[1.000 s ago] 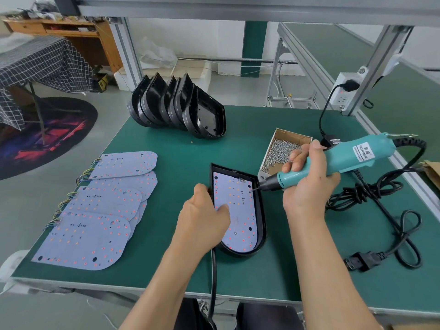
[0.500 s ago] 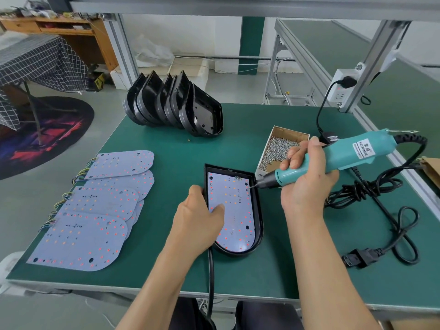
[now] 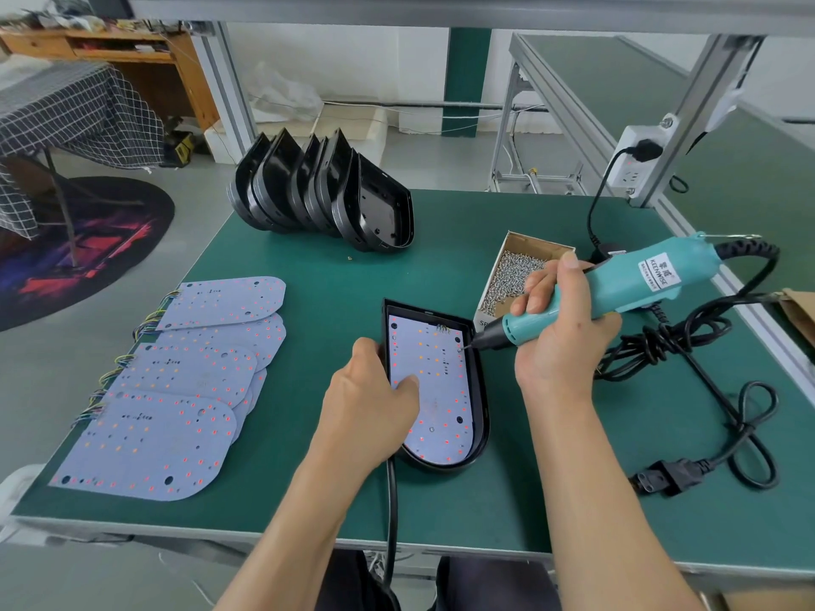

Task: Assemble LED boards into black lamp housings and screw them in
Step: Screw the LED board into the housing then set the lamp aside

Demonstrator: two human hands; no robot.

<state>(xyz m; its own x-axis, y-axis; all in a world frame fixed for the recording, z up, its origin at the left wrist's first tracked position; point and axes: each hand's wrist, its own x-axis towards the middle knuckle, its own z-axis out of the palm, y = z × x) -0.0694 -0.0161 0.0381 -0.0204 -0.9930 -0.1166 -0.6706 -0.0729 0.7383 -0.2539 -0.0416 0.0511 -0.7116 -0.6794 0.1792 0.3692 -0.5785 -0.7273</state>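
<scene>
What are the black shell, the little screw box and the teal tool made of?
The housing looks like moulded black plastic, glossy along its rim. The screw box seems plain brown cardboard, with raw tan edges. The screwdriver body appears to be matt teal plastic carrying a printed label.

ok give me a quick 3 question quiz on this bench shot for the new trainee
1. True or false: the right hand grips the teal screwdriver, whose tip meets the right edge of the LED board.
2. Where is the left hand?
A) flat on bare table
B) gripping the left edge of the black housing, thumb on the board
C) pinching a loose screw
3. Fill in: the spare boards lie to the ___ of the housing, and the box of screws to its right.

Key: 1 true; 2 B; 3 left
</scene>
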